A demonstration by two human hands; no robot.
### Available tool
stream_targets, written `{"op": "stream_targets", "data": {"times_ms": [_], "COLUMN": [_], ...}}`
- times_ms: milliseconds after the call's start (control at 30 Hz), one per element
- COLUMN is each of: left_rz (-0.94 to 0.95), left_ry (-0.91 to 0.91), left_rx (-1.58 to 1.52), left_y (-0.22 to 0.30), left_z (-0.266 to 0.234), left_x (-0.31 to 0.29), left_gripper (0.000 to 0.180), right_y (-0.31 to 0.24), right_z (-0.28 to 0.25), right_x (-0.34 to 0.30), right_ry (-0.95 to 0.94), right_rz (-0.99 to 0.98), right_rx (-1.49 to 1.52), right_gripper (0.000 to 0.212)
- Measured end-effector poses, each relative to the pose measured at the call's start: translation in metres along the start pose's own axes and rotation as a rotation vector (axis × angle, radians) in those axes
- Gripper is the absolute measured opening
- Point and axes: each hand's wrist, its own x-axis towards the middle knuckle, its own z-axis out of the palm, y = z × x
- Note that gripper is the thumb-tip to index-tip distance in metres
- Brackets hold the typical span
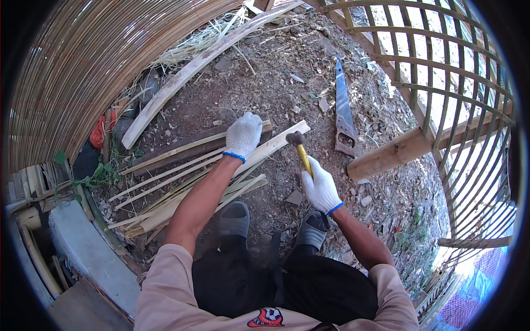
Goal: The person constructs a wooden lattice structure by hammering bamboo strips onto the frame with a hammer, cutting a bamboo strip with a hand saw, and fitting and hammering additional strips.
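Note:
My right hand [322,188], in a white knit glove with a blue cuff, is closed around the yellow handle of a hammer [303,158]. The hammer's dark head is beside the end of a pale wooden plank [275,144]; I cannot tell whether they touch. My left hand [244,134], gloved the same way, is closed over the ends of a dark brown board [207,144] and a thin bamboo strip [182,149]. What its fingers hold, if anything, is hidden. Several narrow strips [160,185] lie between my left forearm and the board.
A handsaw [343,105] lies on the dirt floor [276,71] at the right, near a thick log post [389,154]. A bamboo lattice [441,60] stands at the right. At the left are a slatted bamboo wall [83,71], a long curved plank [182,77] and a concrete block [91,243].

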Motion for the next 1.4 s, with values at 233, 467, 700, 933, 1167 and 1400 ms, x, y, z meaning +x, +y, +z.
{"op": "stream_targets", "data": {"times_ms": [233,467,700,933,1167,1400], "left_rz": [-0.129,-0.047,-0.089,-0.117,-0.072,-0.032], "left_ry": [-0.039,-0.057,-0.100,-0.121,-0.084,-0.024], "left_rx": [-0.023,0.039,0.072,0.014,-0.045,-0.061], "left_y": [-0.003,0.007,0.003,0.004,0.006,-0.008], "left_z": [0.003,0.004,-0.001,0.000,-0.001,-0.001], "left_x": [0.005,0.008,0.012,0.007,0.009,0.004], "left_gripper": [0.010,0.016,0.015,0.017,0.015,0.013], "right_y": [-0.027,0.007,-0.011,0.002,0.009,-0.021], "right_z": [0.014,0.046,0.042,0.034,0.041,0.031], "right_x": [0.072,0.079,0.069,0.090,0.080,0.076], "right_ry": [0.039,0.061,0.183,0.124,0.128,0.166], "right_rz": [-0.249,-0.302,-0.414,-0.312,-0.298,-0.244], "right_rx": [-0.090,-0.220,-0.012,-0.176,-0.176,-0.073], "right_gripper": [0.066,0.067,0.069,0.069,0.072,0.071]}}
